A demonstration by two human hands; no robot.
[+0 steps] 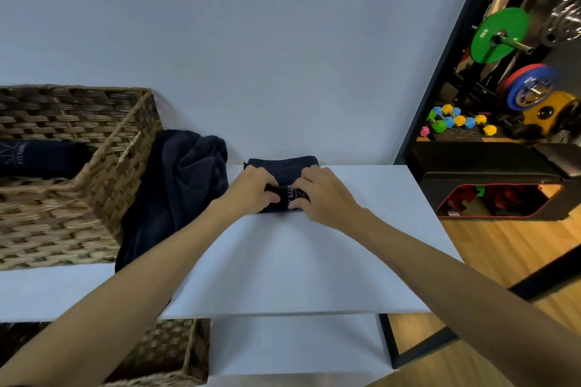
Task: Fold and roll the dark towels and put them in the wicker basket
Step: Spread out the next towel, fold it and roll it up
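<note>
Hidden/cut off: the near end of the dark towel (283,181) is covered by both hands, so how tightly it is rolled there cannot be read; pale lettering shows between the fingers but is not legible. The wicker basket (103,173) runs off the left edge. A rolled dark towel inside it (41,157) is only partly seen behind the near wall.

Grip: left hand (253,190) and right hand (320,192) both curl fingers over the rolled near end of the towel, thumbs underneath or tucked; each hand is closed on the cloth. The far part of the towel lies flat, reaching the wall (251,41).

Materials: towel soft, matte, navy-black. Basket coarse woven strips, tan and brown, boxy with straight walls. A loose heap of dark towels (179,185) slumps against the basket's right wall, creased and unfolded. White tabletop (298,261) smooth and plain.

Edges/room: the towel sits at the table's far edge, against the wall. Bare tabletop lies between towel and near edge, and to the right. A second woven basket (176,352) stands below, partly under the forearm.
</note>
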